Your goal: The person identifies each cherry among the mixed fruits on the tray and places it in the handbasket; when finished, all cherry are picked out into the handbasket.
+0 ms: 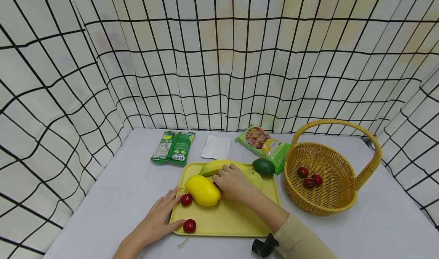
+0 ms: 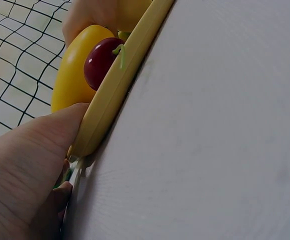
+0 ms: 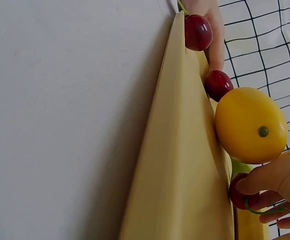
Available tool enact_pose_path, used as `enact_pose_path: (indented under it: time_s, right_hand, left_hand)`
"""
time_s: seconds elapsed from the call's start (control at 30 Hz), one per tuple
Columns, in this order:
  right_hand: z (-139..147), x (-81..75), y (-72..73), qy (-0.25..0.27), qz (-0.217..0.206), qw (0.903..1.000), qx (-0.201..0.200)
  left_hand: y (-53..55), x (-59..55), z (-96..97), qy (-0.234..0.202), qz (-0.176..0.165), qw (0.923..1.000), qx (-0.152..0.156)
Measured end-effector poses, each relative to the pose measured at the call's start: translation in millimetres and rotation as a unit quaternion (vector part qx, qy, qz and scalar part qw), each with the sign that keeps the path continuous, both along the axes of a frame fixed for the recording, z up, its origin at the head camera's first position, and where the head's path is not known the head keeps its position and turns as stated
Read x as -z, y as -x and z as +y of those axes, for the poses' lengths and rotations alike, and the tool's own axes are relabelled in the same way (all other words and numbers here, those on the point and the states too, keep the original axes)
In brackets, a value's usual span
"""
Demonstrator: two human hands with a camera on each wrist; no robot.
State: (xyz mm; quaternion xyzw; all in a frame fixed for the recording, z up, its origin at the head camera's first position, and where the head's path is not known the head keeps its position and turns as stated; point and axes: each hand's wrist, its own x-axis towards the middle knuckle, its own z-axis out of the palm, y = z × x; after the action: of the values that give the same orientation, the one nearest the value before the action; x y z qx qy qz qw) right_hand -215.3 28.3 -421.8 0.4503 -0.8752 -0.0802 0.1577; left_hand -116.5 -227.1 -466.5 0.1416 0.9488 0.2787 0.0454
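My right hand (image 1: 233, 182) reaches over the yellow tray (image 1: 236, 224). In the right wrist view, its thumb and fingers pinch a red cherry (image 3: 238, 192) with a green stem. A yellow mango-like fruit (image 1: 203, 191) lies just left of that hand; behind it is a banana (image 1: 208, 168), partly covered by the fingers. At the tray's left edge rests my left hand (image 1: 159, 217), fingers extended. One cherry (image 1: 186, 200) sits by its fingertips, another cherry (image 1: 189, 226) at its thumb tip, on the tray's front corner.
A pale green fruit (image 1: 255, 179) and a dark green avocado-like fruit (image 1: 263, 167) are at the tray's back right. The wicker basket (image 1: 322, 207) on the right holds three cherries (image 1: 309, 182). Behind stand a green packet (image 1: 174, 148), a white sheet (image 1: 217, 147) and another packet (image 1: 264, 144).
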Motion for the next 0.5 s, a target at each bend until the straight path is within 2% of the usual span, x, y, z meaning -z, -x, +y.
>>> enact_pose_path:
  time_s: [0.3,0.5]
  right_hand:
    - [1.6,-3.0,0.3,0.036,-0.009,0.9993,-0.004]
    - [2.6,-9.0,-0.3,0.028,-0.018,0.9994,0.008]
  left_hand:
    - [0.7,-0.4,0.3,-0.003,-0.001,1.0000,0.000]
    - [0.6,-0.3,1.2,0.002,-0.008,0.9999,-0.007]
